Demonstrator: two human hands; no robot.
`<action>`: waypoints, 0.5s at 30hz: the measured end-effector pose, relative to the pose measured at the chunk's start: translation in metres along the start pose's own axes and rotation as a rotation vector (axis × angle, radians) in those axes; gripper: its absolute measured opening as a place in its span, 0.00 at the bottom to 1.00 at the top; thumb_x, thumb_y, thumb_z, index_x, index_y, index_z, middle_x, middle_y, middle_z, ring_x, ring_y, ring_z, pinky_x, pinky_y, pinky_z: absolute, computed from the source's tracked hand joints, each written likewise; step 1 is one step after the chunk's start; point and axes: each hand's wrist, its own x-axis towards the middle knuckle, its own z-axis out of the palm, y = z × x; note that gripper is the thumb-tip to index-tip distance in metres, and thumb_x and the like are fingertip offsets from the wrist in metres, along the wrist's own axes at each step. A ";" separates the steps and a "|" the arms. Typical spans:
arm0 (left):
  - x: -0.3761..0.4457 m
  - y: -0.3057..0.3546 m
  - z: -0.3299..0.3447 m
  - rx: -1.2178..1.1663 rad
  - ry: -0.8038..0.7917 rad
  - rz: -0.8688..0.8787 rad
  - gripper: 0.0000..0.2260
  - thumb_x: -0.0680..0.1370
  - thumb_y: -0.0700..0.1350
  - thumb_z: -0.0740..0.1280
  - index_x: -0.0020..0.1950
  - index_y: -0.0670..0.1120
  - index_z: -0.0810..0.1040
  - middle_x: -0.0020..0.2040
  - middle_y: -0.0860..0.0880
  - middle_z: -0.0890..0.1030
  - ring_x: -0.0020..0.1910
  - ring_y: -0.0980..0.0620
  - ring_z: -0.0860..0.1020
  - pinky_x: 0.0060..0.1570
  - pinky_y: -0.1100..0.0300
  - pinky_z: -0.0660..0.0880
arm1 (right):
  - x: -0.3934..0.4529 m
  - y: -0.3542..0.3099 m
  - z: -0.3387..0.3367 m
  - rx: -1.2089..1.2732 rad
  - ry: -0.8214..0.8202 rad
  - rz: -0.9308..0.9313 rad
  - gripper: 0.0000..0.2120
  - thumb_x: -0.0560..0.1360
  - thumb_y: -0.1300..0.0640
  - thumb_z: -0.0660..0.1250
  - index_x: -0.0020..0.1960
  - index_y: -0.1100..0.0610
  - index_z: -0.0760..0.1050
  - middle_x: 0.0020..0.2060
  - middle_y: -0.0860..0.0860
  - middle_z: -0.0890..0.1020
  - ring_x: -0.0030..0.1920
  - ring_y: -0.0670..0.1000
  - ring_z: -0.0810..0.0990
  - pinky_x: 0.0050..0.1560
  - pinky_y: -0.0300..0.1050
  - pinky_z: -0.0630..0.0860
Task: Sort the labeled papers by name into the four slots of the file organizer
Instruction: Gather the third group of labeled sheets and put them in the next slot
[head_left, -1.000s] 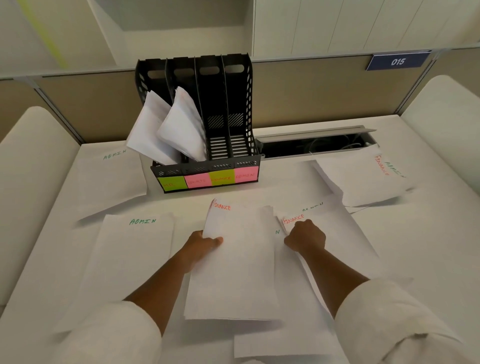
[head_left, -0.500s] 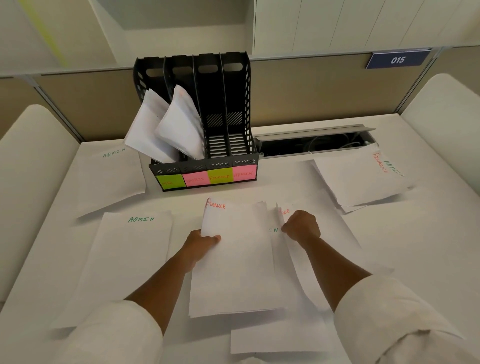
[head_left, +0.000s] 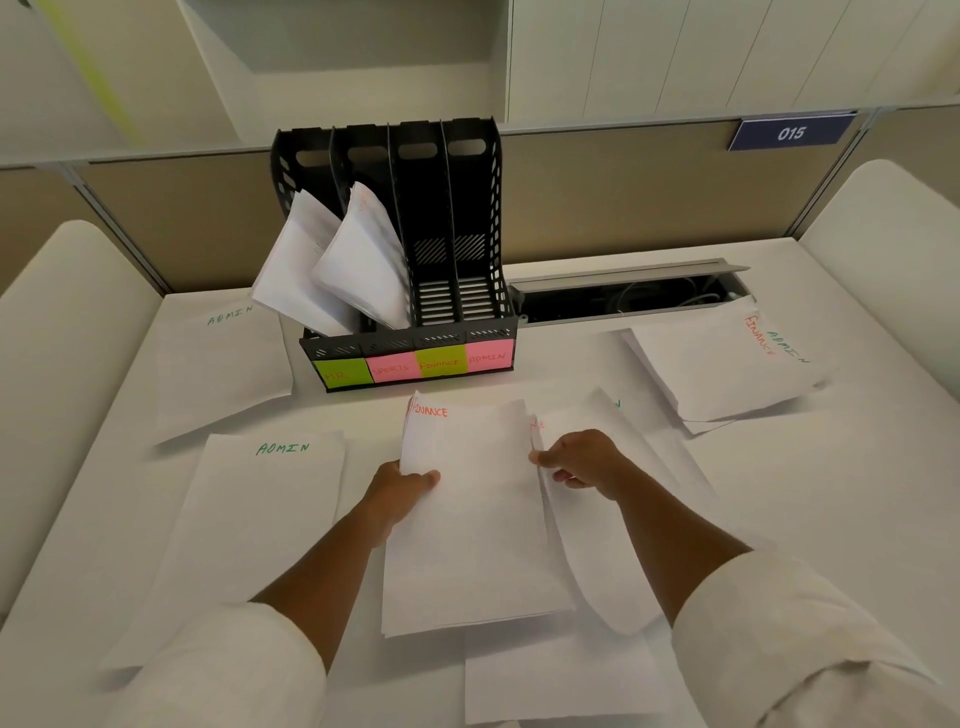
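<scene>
second finance sheet drawn in against the held stack

the fingers of the right hand (head_left: 584, 462) pinch the left edge of a loose finance sheet (head_left: 613, 519); over the last second this hand has slid leftward, dragging the sheet until its edge lies just beside the held pile, so that most of its red label is now hidden behind that pile. the left hand (head_left: 402, 491) keeps its grip on the finance stack (head_left: 467, 519), thumb on top and the remaining fingers hidden beneath, the stack raised slightly off the bench (head_left: 831, 493) and almost unmoved. judged from this, the sheet is about to be merged into the stack, and the gathering of finance papers is still under way.

beyond the hands stands the file organizer (head_left: 410, 249), its front tabs reading hr, sports, finance and admin. the two left slots hold leaning papers; the finance slot (head_left: 434, 291) and the admin slot (head_left: 475, 291) appear empty. admin sheets lie flat at near left (head_left: 260, 519) and far left (head_left: 218, 364), and a mixed pile (head_left: 727, 364) marked finance and admin rests at far right, well apart from the hands. much sorting therefore remains.
</scene>
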 end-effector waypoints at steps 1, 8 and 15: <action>0.000 0.000 0.000 -0.012 0.002 -0.002 0.16 0.78 0.47 0.68 0.62 0.43 0.74 0.49 0.47 0.79 0.44 0.49 0.79 0.42 0.57 0.74 | -0.003 -0.003 0.000 0.081 -0.055 -0.008 0.16 0.70 0.48 0.75 0.46 0.61 0.79 0.42 0.55 0.83 0.41 0.51 0.83 0.43 0.40 0.80; 0.002 -0.003 0.000 -0.025 0.013 0.004 0.16 0.78 0.47 0.68 0.63 0.44 0.74 0.52 0.46 0.80 0.48 0.46 0.79 0.46 0.54 0.75 | -0.009 -0.029 0.016 0.318 -0.333 0.017 0.10 0.72 0.67 0.69 0.53 0.67 0.76 0.53 0.63 0.81 0.44 0.59 0.86 0.46 0.48 0.83; 0.002 -0.002 -0.002 0.009 0.003 0.026 0.19 0.77 0.50 0.69 0.65 0.46 0.72 0.57 0.46 0.78 0.53 0.44 0.77 0.52 0.51 0.75 | -0.011 -0.066 0.041 0.544 -0.428 0.047 0.20 0.69 0.70 0.66 0.60 0.65 0.68 0.57 0.62 0.76 0.45 0.63 0.85 0.54 0.53 0.81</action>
